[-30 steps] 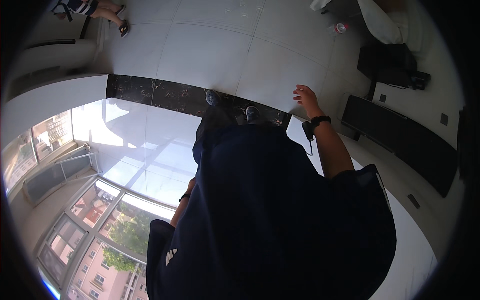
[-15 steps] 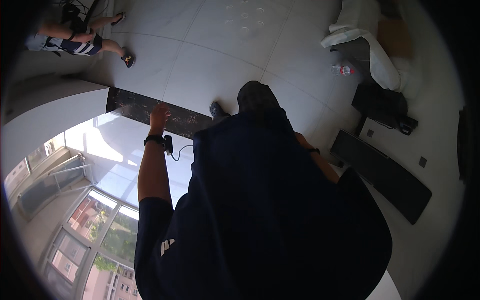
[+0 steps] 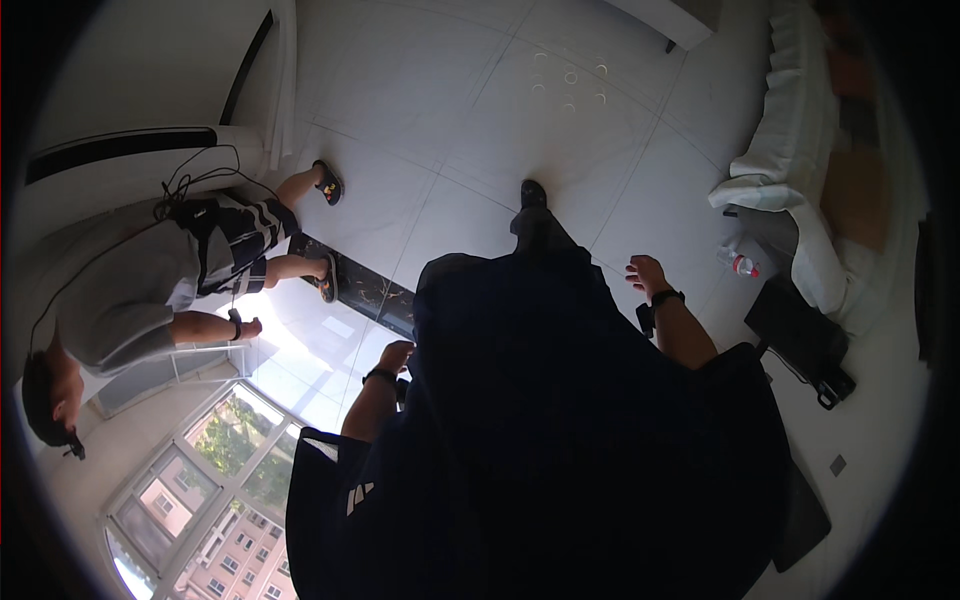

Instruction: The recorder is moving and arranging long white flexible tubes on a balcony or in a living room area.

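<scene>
My left hand hangs low beside the dark shirt, with its fingers partly hidden at the shirt's edge, so their pose cannot be made out. A dark band with a small device circles that wrist. On the other side my right hand swings out over the floor, its fingers loosely bent and apart, holding nothing. Its wrist has a similar band with a dark device. One dark shoe of mine shows ahead on the tiles.
Another person in a grey top and striped shorts walks at the left, cables at the waist. A dark stone threshold strip crosses the floor. At right are a plastic bottle, a black box-like thing and white draped cloth.
My left hand has drawn back toward the shirt, while the right one has come out forward from beside it. The view has shifted; the other person now appears larger and closer at left.
</scene>
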`<move>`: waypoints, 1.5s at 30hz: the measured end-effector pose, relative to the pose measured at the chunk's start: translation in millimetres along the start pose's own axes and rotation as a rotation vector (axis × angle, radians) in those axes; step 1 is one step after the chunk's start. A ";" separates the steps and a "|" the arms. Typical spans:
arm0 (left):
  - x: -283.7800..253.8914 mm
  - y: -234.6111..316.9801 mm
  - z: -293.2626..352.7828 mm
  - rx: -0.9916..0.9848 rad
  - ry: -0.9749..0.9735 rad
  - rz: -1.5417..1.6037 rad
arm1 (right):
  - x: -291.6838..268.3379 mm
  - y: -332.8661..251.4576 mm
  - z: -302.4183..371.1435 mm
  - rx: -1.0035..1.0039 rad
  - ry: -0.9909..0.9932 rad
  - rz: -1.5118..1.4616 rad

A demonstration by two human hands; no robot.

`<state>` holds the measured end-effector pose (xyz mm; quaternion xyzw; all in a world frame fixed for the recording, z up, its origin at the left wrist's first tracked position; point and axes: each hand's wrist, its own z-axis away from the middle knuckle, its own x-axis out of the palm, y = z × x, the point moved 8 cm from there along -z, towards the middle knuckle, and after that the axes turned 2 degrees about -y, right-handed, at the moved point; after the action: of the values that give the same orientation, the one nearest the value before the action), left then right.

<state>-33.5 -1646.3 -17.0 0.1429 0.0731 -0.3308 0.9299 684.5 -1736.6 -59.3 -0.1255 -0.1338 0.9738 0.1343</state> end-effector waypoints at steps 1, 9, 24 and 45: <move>10.4 -0.9 2.5 -0.053 -0.046 0.170 | -7.6 -47.3 -8.6 -0.076 -0.005 0.089; -3.1 83.7 -52.8 0.416 0.134 0.283 | 24.4 -420.7 -26.1 -0.493 -0.019 -0.026; -334.8 467.6 -206.6 0.204 0.138 0.043 | 94.5 -409.0 -54.8 0.065 0.192 -0.399; -470.0 586.8 -224.6 -0.328 0.196 0.702 | 285.3 -1125.1 -234.3 -0.223 0.054 0.125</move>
<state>-31.6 -862.0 5.9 0.0397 0.1600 0.0383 0.9856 740.7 -555.0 -6.1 -0.1739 -0.2297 0.9556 0.0621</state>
